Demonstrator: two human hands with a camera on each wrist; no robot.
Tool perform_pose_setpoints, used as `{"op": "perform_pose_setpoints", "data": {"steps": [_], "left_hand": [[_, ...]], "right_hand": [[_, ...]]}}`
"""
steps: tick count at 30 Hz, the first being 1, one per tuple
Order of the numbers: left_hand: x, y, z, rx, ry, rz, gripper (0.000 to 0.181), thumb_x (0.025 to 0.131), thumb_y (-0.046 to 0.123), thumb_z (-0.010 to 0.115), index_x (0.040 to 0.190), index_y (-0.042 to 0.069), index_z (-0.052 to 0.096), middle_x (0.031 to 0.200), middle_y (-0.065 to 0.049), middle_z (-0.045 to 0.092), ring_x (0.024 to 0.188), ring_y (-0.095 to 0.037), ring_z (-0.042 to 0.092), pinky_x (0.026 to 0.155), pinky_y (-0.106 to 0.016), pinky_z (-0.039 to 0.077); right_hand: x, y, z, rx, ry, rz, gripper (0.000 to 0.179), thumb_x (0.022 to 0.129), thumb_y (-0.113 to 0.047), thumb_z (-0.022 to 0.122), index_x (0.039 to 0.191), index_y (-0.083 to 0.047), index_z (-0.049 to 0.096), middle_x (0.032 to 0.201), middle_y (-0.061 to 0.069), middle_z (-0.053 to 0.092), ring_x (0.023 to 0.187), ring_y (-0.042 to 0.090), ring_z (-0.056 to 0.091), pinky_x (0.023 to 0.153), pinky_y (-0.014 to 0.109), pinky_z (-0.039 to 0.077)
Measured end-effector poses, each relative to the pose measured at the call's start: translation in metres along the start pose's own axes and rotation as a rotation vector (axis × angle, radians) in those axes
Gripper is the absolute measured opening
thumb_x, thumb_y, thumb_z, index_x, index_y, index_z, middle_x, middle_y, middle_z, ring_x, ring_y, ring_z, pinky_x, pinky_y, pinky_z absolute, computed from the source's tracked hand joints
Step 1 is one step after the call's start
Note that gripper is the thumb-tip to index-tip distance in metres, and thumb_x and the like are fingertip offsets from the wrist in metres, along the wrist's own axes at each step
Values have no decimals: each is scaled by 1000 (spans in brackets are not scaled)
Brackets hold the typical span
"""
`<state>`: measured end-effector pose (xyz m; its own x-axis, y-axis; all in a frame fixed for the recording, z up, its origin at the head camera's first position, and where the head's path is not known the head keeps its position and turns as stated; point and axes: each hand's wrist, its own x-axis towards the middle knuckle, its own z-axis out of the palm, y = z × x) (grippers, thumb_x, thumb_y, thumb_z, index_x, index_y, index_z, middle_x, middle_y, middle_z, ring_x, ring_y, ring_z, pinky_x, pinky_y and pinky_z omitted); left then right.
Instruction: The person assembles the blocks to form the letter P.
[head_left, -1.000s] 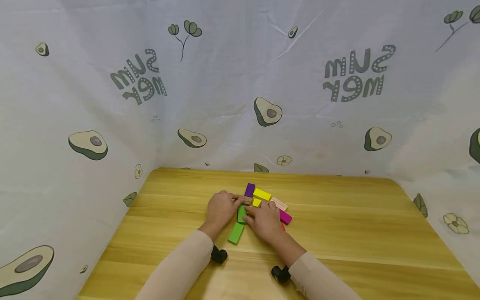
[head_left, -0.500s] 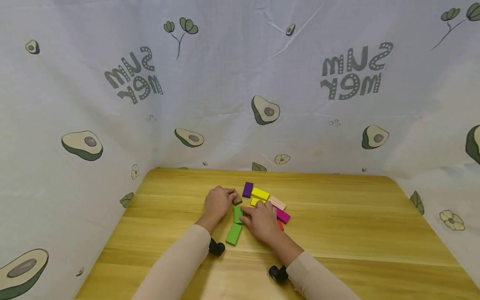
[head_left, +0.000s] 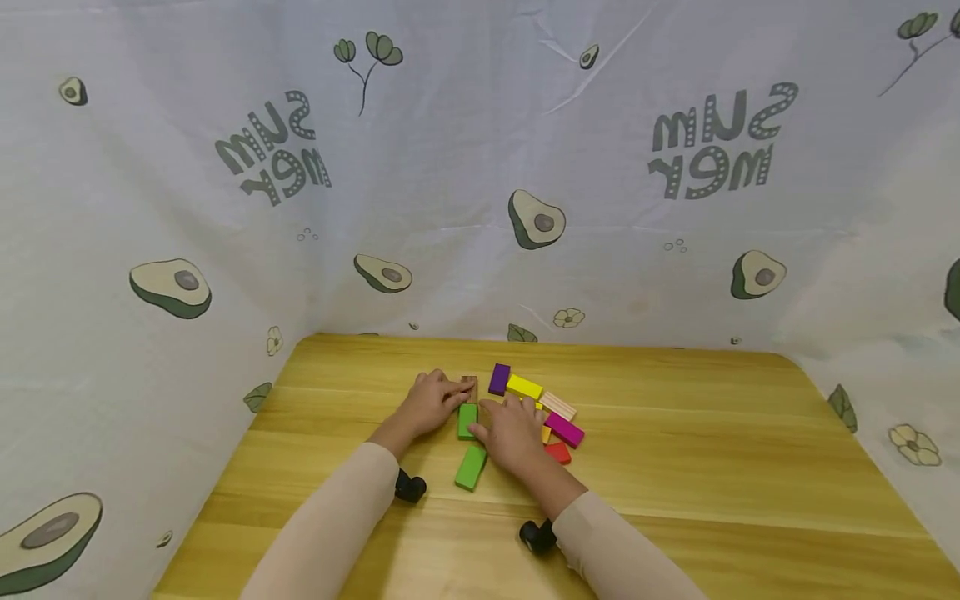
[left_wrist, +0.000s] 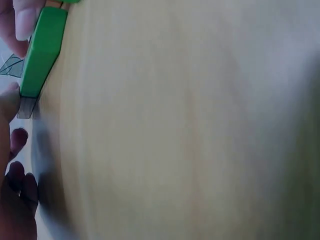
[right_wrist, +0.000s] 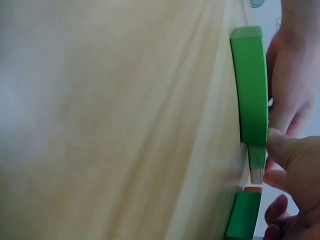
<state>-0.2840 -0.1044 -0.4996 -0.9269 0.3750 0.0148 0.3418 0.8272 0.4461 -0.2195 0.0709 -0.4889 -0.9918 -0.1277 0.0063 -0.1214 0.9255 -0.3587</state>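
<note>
My left hand (head_left: 427, 404) pinches a brown wooden block (head_left: 472, 397), which lies flat at the far end of a green block (head_left: 467, 422). My right hand (head_left: 516, 433) is just right of that green block, its thumb against the block's side and its fingers spread over the table. A second green block (head_left: 471, 467) lies nearer, slightly angled and a little apart from the first. In the left wrist view, the thumb touches the brown block (left_wrist: 26, 107) beside the green one (left_wrist: 44, 52). Part of the block group is hidden beneath my right hand.
Beyond and right of my right hand lie a purple block (head_left: 499, 379), a yellow block (head_left: 524, 387), a striped pale block (head_left: 558, 406), a magenta block (head_left: 565, 430) and a red block (head_left: 558, 452). A printed cloth (head_left: 450, 167) hangs behind the wooden table (head_left: 712, 450).
My left hand has drawn the brown block away leftward from the purple one and turned it lengthwise. The farther green block has shifted left and straightened, with my right hand following it.
</note>
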Motion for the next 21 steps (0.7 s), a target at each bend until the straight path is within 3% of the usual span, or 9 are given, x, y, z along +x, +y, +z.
{"op": "perform_pose_setpoints", "data": {"steps": [8, 14, 17, 21], "left_hand": [[-8, -1, -9, -35, -102, 28, 58, 94, 52, 70, 146, 30, 58, 106, -3, 56, 88, -18, 37, 71, -29, 32], [-6, 3, -12, 1, -121, 0, 57, 93, 53, 69, 144, 30, 60, 106, -4, 57, 89, -19, 40, 71, -30, 33], [-3, 1, -15, 21, -137, -24, 57, 93, 56, 68, 144, 31, 60, 108, -5, 58, 89, -20, 41, 72, -30, 34], [0, -5, -21, 55, -158, -72, 57, 95, 56, 65, 146, 33, 57, 115, -8, 60, 92, -22, 43, 76, -33, 38]], "right_hand": [[1, 1, -4, 12, -43, -9, 49, 96, -52, 65, 136, -24, 67, 111, 13, 62, 97, 32, 44, 83, 49, 35], [0, 9, -6, -6, 3, -12, 51, 96, -55, 65, 135, -23, 67, 118, 14, 61, 107, 34, 46, 84, 48, 36], [-3, 19, -15, -1, 44, 10, 45, 95, -50, 68, 128, -20, 68, 121, 12, 63, 112, 35, 50, 87, 49, 37], [-11, 31, -31, -70, 47, 48, 32, 92, -41, 75, 112, -16, 71, 109, 10, 67, 104, 34, 56, 86, 49, 40]]}}
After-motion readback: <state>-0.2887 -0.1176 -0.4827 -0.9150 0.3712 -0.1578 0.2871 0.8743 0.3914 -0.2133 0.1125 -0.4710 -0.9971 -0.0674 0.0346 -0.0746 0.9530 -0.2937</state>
